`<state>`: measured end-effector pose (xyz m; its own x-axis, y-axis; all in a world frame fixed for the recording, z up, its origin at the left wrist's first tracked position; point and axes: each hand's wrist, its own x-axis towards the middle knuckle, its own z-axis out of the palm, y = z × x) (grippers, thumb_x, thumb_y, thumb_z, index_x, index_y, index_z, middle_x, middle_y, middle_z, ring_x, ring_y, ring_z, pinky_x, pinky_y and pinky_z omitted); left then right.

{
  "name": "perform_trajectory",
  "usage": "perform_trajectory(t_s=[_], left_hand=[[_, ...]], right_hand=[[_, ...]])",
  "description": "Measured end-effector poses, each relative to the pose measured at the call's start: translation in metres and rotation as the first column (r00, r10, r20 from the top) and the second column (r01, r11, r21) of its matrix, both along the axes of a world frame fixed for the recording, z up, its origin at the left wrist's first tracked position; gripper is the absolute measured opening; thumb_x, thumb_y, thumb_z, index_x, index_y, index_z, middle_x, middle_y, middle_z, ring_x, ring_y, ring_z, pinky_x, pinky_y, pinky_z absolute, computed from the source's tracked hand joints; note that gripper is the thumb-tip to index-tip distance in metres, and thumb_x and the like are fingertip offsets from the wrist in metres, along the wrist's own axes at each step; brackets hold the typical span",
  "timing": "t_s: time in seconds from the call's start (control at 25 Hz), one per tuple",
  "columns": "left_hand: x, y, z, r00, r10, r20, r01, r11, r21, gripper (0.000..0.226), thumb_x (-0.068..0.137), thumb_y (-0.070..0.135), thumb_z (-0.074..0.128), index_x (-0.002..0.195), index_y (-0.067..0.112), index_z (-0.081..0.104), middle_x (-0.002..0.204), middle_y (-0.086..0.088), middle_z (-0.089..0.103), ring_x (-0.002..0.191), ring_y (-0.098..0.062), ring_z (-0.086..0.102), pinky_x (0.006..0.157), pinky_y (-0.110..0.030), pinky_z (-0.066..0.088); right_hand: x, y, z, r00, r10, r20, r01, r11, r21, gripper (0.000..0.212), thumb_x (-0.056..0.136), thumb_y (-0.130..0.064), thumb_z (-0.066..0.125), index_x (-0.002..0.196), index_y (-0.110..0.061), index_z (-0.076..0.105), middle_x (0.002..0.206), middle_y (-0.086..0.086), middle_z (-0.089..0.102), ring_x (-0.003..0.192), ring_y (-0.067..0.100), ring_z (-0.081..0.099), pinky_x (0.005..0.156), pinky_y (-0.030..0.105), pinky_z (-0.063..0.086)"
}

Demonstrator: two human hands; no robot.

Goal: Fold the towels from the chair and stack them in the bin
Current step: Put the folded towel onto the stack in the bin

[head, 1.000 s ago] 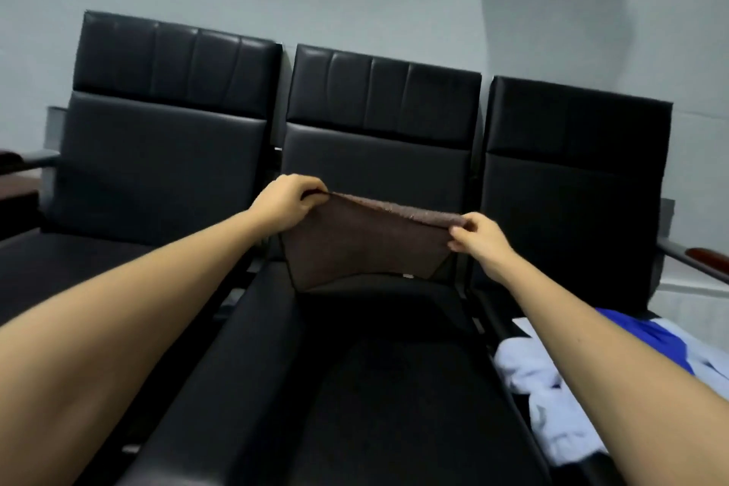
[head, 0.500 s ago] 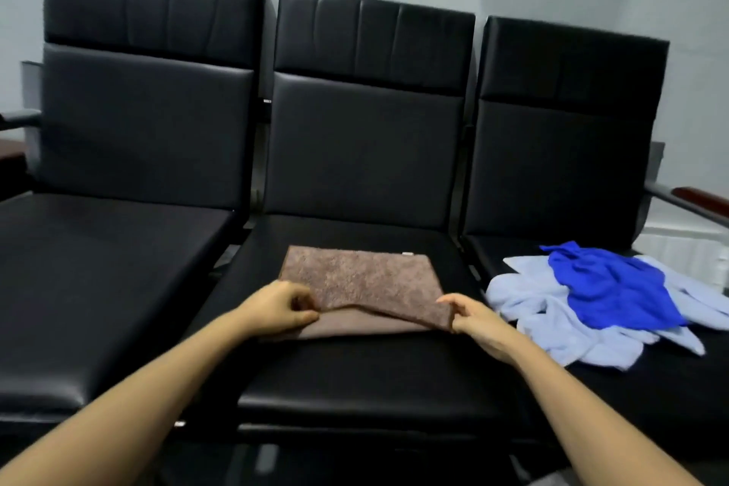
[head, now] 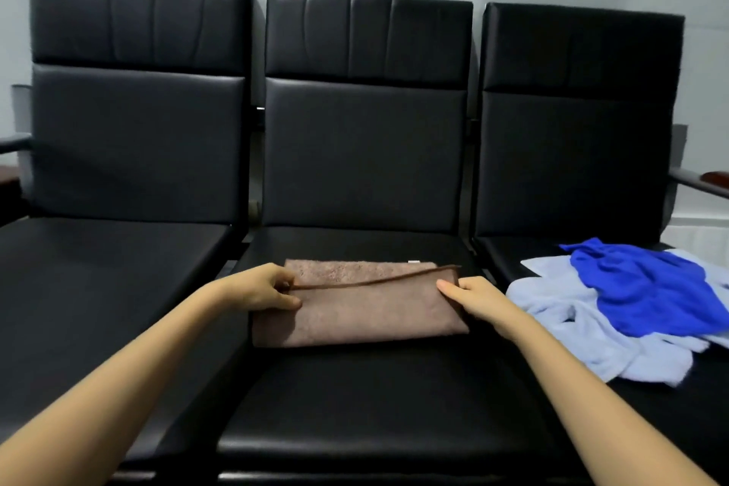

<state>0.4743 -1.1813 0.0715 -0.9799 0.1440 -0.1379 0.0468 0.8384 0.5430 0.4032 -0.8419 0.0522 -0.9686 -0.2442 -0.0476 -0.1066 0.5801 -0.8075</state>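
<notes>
Brown, nubby terry makes up the brown towel (head: 355, 318), which lies on the smooth black seat of the middle chair (head: 355, 402) in a row of three. It forms a long, flat rectangle whose long axis runs left to right, parallel to the seat's front edge. The near layer is matte and slightly fuzzy, with soft rounded corners. A darker stitched hem (head: 371, 281) crosses from one hand to the other, sagging a little in the middle and rising toward the right end. Behind that hem a strip of the lower layer shows, with a small white tag (head: 414, 261) at its far edge.

The left hand (head: 262, 288) pinches the hem at the towel's left end, thumb below and fingers curled over the top. The right hand (head: 479, 302) pinches the right end of the same hem, its thumb lying on the upper surface and its fingers tucked at the edge.

On the right chair (head: 580, 154) a crumpled pale blue towel (head: 572, 331) sprawls over the seat, and a bright blue towel (head: 647, 288) lies rumpled on top of it. The left chair (head: 118, 272) has the same glossy, leather-like padding, with vertical stitched panels across its headrest
</notes>
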Motion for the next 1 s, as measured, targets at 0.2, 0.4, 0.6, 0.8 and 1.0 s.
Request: perform_trajectory(t_s=[0.2,0.4,0.6,0.8,1.0], left_hand=[[-0.03,-0.003,-0.006,0.966,0.2,-0.166,-0.205,0.979,-0.01,0.02,0.081,0.025,0.072,0.084,0.006,0.065,0.077,0.0,0.061,0.074,-0.013,0.056,0.065,-0.024,0.041],[-0.079,0.019,-0.004,0.748,0.401,-0.529,-0.477,0.879,-0.009,0.033,0.085,0.036,0.065,0.113,0.019,0.059,0.117,-0.003,0.062,0.11,-0.024,0.056,0.087,-0.034,0.042],[-0.096,0.048,-0.036,0.824,0.126,-0.552,-0.354,0.876,-0.328,0.055,0.092,0.054,0.033,0.141,0.028,0.035,0.147,0.004,0.034,0.136,-0.021,0.026,0.106,-0.039,0.021],[-0.083,0.068,-0.055,0.991,0.128,-0.048,-0.137,0.906,-0.4,0.053,0.096,0.059,0.018,0.147,0.047,0.01,0.16,0.007,0.0,0.146,-0.03,-0.003,0.111,-0.06,-0.003],[-0.061,0.094,-0.05,0.885,0.46,0.068,-0.411,0.842,-0.349,0.06,0.096,0.057,0.014,0.151,0.036,0.004,0.159,-0.003,-0.009,0.143,-0.04,-0.011,0.108,-0.067,-0.007]], right_hand=[[-0.028,-0.008,0.003,0.998,-0.017,0.062,0.028,0.983,-0.184,0.021,0.095,-0.021,0.055,0.084,-0.006,0.066,0.07,0.001,0.061,0.057,0.005,0.053,0.045,0.011,0.036],[-0.07,-0.033,-0.009,0.952,-0.302,-0.046,0.277,0.915,-0.293,0.025,0.093,-0.024,0.056,0.09,0.0,0.062,0.094,0.017,0.065,0.082,0.023,0.056,0.071,0.028,0.041],[-0.086,-0.054,-0.014,0.909,-0.392,-0.141,0.407,0.908,0.1,0.059,0.092,-0.032,0.053,0.143,-0.01,0.033,0.147,0.016,0.035,0.133,0.034,0.035,0.108,0.04,0.029],[-0.054,-0.082,-0.001,0.939,-0.157,-0.305,0.26,0.905,0.336,0.04,0.094,-0.025,0.044,0.134,-0.021,0.046,0.14,0.008,0.044,0.13,0.03,0.037,0.106,0.038,0.027],[-0.004,-0.119,0.005,0.93,0.016,-0.368,0.19,0.836,0.515,0.033,0.095,-0.027,0.041,0.121,-0.016,0.057,0.13,0.01,0.053,0.121,0.03,0.047,0.099,0.036,0.036]])
